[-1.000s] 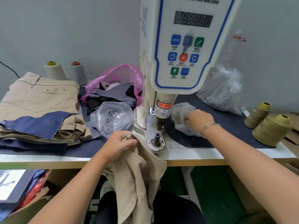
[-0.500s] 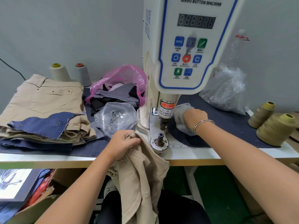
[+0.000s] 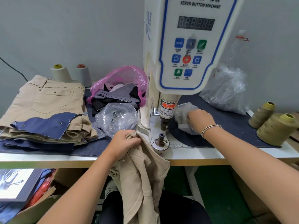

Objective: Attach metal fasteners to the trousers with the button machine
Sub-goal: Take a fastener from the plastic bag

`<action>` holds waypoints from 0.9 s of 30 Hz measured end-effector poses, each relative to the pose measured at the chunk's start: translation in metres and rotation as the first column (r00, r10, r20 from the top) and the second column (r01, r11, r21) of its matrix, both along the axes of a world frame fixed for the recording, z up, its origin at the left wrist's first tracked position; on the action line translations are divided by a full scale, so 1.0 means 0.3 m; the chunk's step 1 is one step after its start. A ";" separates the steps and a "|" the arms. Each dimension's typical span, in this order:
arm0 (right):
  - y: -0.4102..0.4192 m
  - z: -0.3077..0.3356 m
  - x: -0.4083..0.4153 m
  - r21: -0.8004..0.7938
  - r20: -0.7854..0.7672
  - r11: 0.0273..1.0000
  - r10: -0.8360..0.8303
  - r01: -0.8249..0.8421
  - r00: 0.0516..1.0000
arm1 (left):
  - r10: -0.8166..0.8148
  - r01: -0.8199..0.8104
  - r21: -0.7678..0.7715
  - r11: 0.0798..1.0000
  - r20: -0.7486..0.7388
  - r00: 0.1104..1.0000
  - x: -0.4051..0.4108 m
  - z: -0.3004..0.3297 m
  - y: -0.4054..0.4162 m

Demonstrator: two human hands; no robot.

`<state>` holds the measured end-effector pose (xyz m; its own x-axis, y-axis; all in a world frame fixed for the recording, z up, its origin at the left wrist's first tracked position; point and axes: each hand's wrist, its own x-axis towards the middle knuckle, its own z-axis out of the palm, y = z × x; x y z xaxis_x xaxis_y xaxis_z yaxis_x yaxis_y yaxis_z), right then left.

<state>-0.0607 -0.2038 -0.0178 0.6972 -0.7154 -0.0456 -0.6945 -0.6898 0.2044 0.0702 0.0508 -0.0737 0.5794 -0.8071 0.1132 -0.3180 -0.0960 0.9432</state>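
Note:
The white servo button machine (image 3: 191, 50) stands at the table's middle, its lower die post (image 3: 161, 137) bare. Beige trousers (image 3: 142, 172) hang over the table edge just left of the die. My left hand (image 3: 124, 143) grips their bunched waistband beside the die base. My right hand (image 3: 199, 120) reaches into a small clear bag of metal fasteners (image 3: 182, 114) right of the machine's punch; its fingertips are hidden in the plastic, so what they hold does not show.
A stack of beige trousers with blue denim scraps (image 3: 43, 110) lies at the left. Another clear fastener bag (image 3: 116, 118), a pink bag of cloth (image 3: 123, 84), a large clear bag (image 3: 226, 89) and thread cones (image 3: 275, 128) surround the machine.
My right hand stays in the small bag and shifts slightly. My left hand keeps its grip on the waistband. The view has tilted down a little.

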 end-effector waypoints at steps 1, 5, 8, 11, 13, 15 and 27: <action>0.002 0.004 -0.007 0.016 0.036 1.000 -0.003 0.002 0.999 | 0.002 -0.002 -0.002 1.000 0.007 1.000 0.000 -0.001 0.000; 0.006 0.004 -0.044 0.006 0.169 0.999 0.037 -0.038 0.985 | 0.008 -0.008 0.003 1.000 0.019 1.000 0.004 -0.004 -0.004; -0.003 -0.004 -0.064 0.070 0.297 0.997 0.005 -0.027 0.955 | 0.007 -0.007 0.001 1.000 0.006 1.000 0.004 -0.006 0.000; -0.019 -0.012 -0.080 0.207 0.498 0.978 -0.109 0.005 0.860 | 0.003 -0.003 -0.008 1.000 -0.002 1.000 0.003 -0.008 0.000; -0.018 -0.012 -0.096 0.260 0.631 0.966 -0.175 0.007 0.756 | 0.001 -0.001 -0.009 1.000 0.002 1.000 0.004 -0.007 0.000; 0.003 0.000 -0.114 0.280 0.771 0.960 -0.204 -0.033 0.603 | -0.003 0.003 -0.005 1.000 0.006 1.000 0.006 -0.006 -0.002; 0.347 -0.019 -0.095 0.857 0.258 0.005 -0.871 -0.516 0.419 | -0.009 0.009 -0.019 1.000 0.000 1.000 0.007 -0.009 -0.003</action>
